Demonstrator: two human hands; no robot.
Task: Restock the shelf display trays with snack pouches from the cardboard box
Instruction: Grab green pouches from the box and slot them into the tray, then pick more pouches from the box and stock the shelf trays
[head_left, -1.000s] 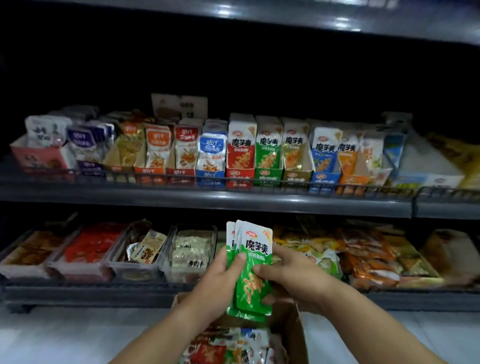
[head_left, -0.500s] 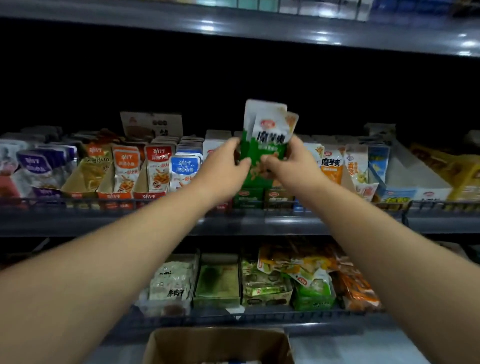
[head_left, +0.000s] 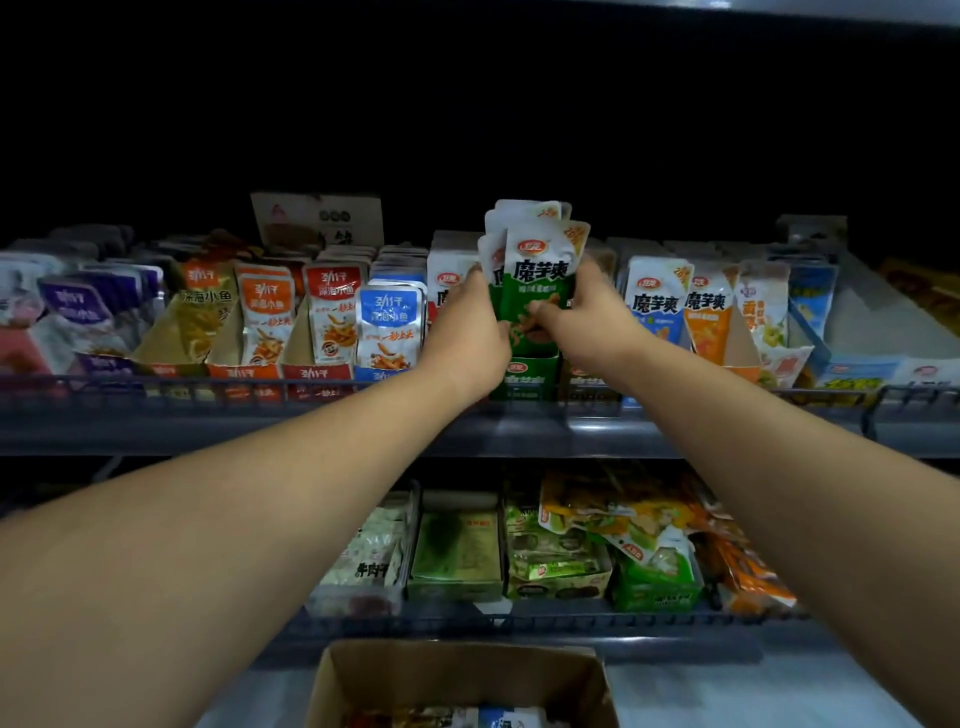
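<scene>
Both arms reach up to the upper shelf (head_left: 208, 426), where the left hand (head_left: 467, 332) and the right hand (head_left: 582, 322) grip a bundle of green snack pouches (head_left: 535, 280) from either side, upright, its lower end at the mouth of the green display tray (head_left: 524, 376). A tray of blue pouches (head_left: 387, 322) stands to the left and orange pouches (head_left: 709, 317) to the right. Below, the lower shelf (head_left: 519, 631) carries more packets, and the open cardboard box (head_left: 457, 675) sits at the bottom edge.

The green pouches (head_left: 537, 283) rose from box (head_left: 457, 673) to green tray (head_left: 524, 379).
</scene>
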